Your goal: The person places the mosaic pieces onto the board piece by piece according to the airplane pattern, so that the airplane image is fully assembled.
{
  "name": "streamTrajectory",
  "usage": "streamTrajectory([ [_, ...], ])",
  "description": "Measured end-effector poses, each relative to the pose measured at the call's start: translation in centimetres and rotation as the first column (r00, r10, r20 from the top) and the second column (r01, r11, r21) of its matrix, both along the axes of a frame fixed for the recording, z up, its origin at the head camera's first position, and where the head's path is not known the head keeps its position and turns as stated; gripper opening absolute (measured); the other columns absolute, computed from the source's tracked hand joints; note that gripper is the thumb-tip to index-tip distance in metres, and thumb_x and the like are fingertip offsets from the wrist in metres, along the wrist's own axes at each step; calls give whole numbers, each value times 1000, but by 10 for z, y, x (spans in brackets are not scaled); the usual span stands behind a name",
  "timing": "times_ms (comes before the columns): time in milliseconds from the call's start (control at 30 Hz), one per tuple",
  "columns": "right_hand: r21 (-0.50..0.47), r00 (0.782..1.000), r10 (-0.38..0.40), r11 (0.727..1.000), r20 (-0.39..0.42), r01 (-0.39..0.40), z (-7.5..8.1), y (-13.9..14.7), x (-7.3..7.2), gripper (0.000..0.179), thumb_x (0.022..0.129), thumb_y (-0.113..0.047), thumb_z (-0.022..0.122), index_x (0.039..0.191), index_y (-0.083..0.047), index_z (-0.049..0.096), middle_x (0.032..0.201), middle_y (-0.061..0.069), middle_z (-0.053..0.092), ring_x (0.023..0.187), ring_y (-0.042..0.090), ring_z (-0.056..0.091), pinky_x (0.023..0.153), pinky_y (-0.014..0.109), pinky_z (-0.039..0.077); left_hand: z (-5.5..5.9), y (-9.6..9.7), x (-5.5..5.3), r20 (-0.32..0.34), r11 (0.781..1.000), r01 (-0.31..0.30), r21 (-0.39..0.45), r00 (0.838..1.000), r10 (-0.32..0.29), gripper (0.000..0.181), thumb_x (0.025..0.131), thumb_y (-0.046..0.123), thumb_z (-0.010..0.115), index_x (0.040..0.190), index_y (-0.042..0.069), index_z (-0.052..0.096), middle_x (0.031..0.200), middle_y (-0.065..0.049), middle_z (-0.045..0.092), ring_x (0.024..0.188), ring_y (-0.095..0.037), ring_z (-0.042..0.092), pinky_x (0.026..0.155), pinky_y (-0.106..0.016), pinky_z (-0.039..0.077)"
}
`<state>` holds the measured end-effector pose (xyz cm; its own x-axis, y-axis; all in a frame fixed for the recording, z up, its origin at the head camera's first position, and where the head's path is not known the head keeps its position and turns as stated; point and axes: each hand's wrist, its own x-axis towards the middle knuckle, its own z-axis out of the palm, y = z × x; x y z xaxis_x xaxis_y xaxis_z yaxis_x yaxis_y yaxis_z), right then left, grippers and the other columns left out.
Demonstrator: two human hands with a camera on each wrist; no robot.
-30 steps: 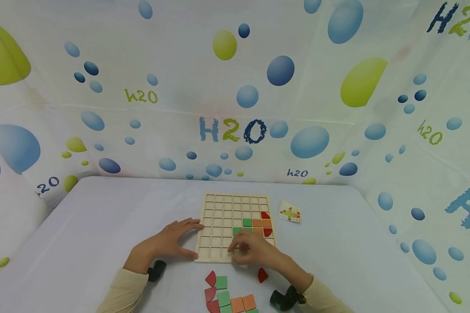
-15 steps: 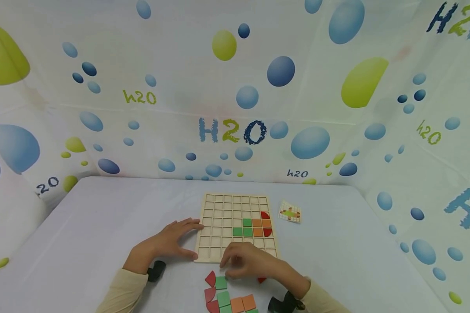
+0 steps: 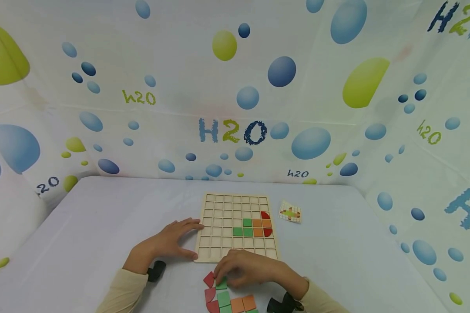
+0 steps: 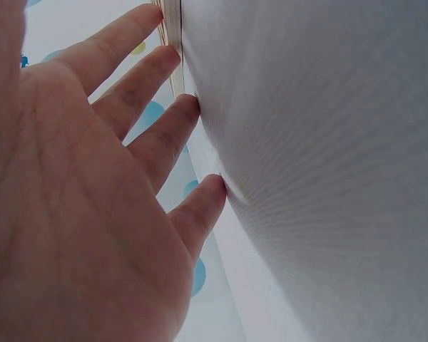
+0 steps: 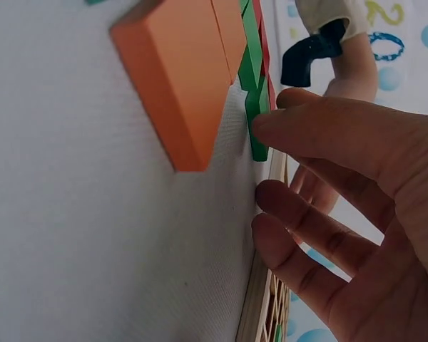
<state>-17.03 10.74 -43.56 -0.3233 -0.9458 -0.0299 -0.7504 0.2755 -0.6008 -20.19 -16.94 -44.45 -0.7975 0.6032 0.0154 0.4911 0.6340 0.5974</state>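
Note:
My left hand (image 3: 168, 239) lies with fingers spread along the left edge of a wooden grid board (image 3: 215, 239); the left wrist view shows its fingertips at the board's side. Below the board's front edge, my right hand (image 3: 254, 266) pinches a green square tile (image 3: 221, 286) between thumb and forefinger. In the right wrist view the thumb overlaps the green tile (image 5: 258, 146), and the other fingers stay loosely bent. Just left of the forefinger is a red quarter-circle piece (image 3: 209, 279). Green (image 3: 247, 222), orange (image 3: 257, 232) and red (image 3: 265, 215) pieces sit in the board's right-hand cells.
Nearer me lie loose red quarter-circles (image 3: 210, 295), green squares (image 3: 223, 298) and orange squares (image 3: 237, 304). A small pattern card (image 3: 290, 212) rests right of the board. A white table (image 3: 113, 208) carries everything, with a printed curtain (image 3: 180, 78) behind.
My right hand has come off the board toward me and to the left, onto the green tile, covering a loose red piece. The red piece beside the tile has shifted slightly. My left hand stays put.

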Motion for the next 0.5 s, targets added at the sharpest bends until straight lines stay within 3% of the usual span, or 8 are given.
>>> streamTrajectory([
  [300,51,1000,-8,999,-8,9,1,-1,2,22,87,-6,71,109,-13,71,107,-5,65,97,1,51,89,9,41,-2,0,-1,1,1000,0,-6,1000,0,76,75,40,83,137,8,52,148,-19,43,138,-44,33,109,-69,21],
  [500,71,1000,-11,997,2,11,2,0,0,24,87,-6,72,110,-13,70,109,-6,64,97,0,51,89,10,42,-3,0,-2,-3,1000,-12,-14,1000,12,77,74,42,83,137,9,52,148,-18,43,139,-43,34,110,-68,20],
])
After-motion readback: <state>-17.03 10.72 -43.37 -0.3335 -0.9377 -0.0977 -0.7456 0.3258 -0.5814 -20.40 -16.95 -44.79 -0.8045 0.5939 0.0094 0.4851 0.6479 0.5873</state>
